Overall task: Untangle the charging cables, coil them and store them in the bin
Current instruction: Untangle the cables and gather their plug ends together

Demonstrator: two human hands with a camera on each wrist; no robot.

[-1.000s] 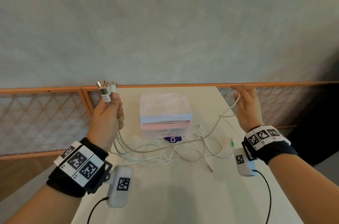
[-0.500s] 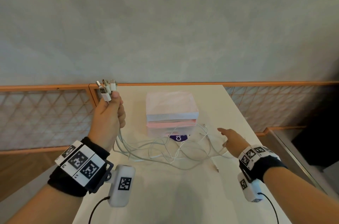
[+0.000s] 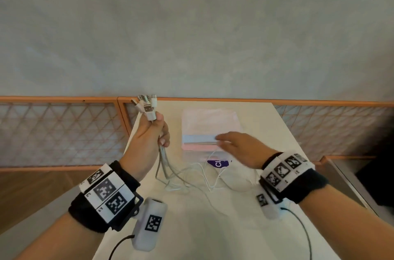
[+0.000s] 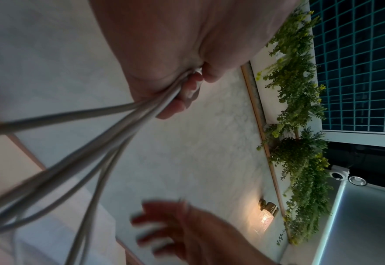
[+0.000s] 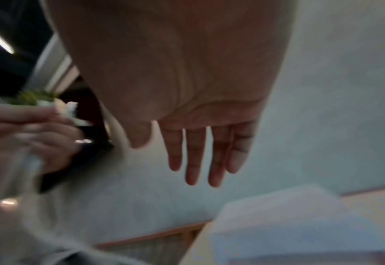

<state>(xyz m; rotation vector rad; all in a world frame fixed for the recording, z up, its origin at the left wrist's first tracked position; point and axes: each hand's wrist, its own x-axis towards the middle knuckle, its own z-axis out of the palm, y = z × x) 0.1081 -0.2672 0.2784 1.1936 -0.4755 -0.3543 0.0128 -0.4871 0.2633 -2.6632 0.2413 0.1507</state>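
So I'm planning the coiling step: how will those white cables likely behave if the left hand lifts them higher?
Probably floppy: below the left hand, the white cables sag into loose loops on the table. Likely light, since one hand grips the whole bundle of plug ends. They cross each other, so lifting may drag the tangle along rather than free single strands.

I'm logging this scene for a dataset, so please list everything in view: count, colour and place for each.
charging cables: several, exact count unclear, white and grey, tangled on the table, plug ends bunched above the left fist
stacked bins: count unclear, pale pink and blue lids, centre of table, purple label at the front
table: one, cream, against the wall
lattice railing: orange, both sides of the table
hanging plants: green, on the wall, left wrist view
wall lamp: one, lit
left hand: grips the cables
right hand: fingers straight, holding nothing, in front of the bins
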